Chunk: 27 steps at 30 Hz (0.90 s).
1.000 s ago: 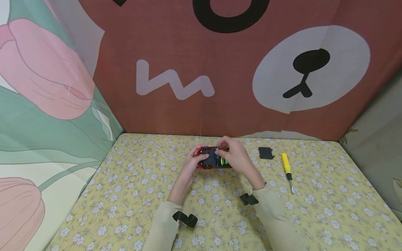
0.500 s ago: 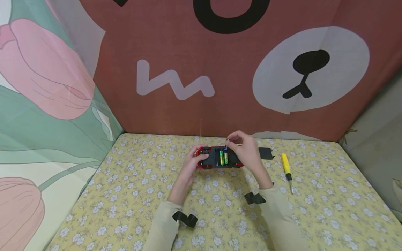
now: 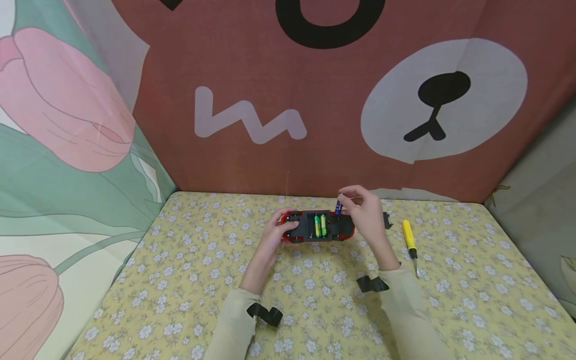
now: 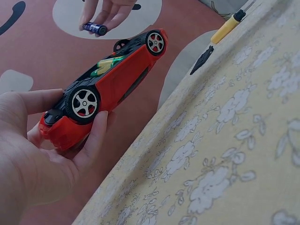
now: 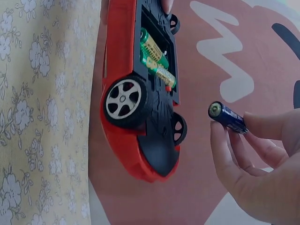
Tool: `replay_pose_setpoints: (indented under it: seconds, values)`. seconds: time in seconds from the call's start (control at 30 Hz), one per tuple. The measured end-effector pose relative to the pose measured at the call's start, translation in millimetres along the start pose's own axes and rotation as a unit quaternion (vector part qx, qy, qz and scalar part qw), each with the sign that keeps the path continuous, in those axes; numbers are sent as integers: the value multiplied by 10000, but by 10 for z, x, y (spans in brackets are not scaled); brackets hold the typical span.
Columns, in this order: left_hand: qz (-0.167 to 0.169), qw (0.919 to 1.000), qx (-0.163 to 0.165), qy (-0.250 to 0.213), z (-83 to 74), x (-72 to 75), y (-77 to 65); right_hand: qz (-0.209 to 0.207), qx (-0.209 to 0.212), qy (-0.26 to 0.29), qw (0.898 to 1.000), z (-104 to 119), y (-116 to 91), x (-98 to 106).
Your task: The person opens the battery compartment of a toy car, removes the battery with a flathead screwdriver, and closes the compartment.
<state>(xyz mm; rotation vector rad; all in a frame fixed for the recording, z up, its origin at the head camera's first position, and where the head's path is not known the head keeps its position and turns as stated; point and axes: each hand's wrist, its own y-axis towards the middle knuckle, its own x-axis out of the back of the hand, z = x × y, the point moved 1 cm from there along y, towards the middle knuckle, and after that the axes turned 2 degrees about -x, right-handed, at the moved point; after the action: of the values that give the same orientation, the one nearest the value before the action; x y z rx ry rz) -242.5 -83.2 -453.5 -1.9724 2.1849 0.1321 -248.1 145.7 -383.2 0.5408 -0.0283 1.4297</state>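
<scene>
Upside down in the head view lies a red toy car point(image 3: 344, 231), its black underside facing up. My left hand point(image 3: 270, 232) grips one end of it, thumb on the underside and fingers beneath, as the left wrist view also shows around the car point(image 4: 115, 86). Two green batteries point(image 3: 320, 226) sit in the uncovered compartment; one end of each looks raised in the right wrist view. Above the car's other end, my right hand point(image 3: 369, 212) pinches a dark blue battery point(image 5: 228, 117) between thumb and fingers, apart from the car.
A black battery cover point(image 3: 387, 220) lies on the floral tablecloth, partly behind the right hand. To its right is a yellow-handled screwdriver point(image 3: 409, 237). A printed cloth backdrop point(image 3: 252, 165) stands behind the table.
My right hand has lifted the blue battery out of the compartment and carried it to the right. The left hand and the car have stayed in place.
</scene>
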Motion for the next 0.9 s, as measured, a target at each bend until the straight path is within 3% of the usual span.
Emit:
replay_pose_setpoints:
  seconds: [0.17,0.53,0.9]
  values:
    - [29,10000,-45,29,18,7,10,-139,-59,-15,9999,-39,3,54]
    - [159,9998,-129,72,23,-3,7,47,-159,334,9993,-104,3,181]
    - [166,9998,-98,88,28,5,3,5,-372,98,9993,-199,-12,316]
